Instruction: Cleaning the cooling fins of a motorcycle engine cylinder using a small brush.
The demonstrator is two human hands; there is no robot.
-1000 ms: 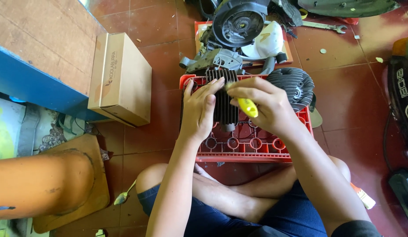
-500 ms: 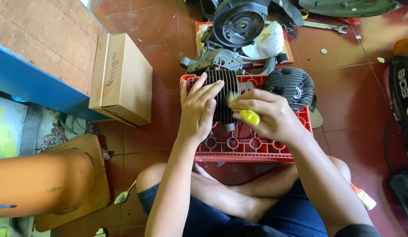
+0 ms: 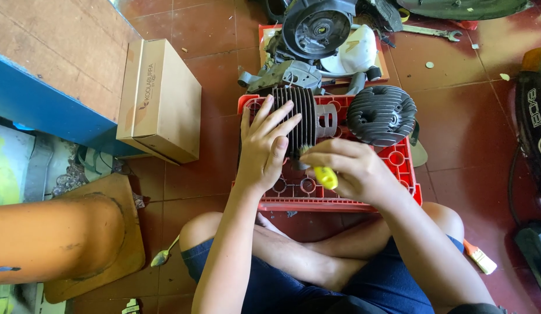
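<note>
My left hand [image 3: 263,145] rests flat against the left side of a dark finned engine cylinder [image 3: 302,119], steadying it on a red plastic crate [image 3: 398,168]. A small brush with a yellow handle [image 3: 326,176] is gripped in my right hand [image 3: 349,168], its bristles pressed to the cylinder's lower fins. A round finned cylinder head [image 3: 381,114] lies on the crate's right side, apart from both hands.
A cardboard box [image 3: 160,99] sits left of the crate beside a blue-edged wooden bench [image 3: 49,87]. Engine casing parts [image 3: 317,29] and a wrench [image 3: 433,33] lie beyond. A paintbrush [image 3: 479,257] and a spoon [image 3: 161,256] lie by my crossed legs. An orange cylinder [image 3: 49,238] lies at left.
My right hand has moved down and toward me with the brush, uncovering more of the cylinder's fins. My left hand has stayed on the cylinder.
</note>
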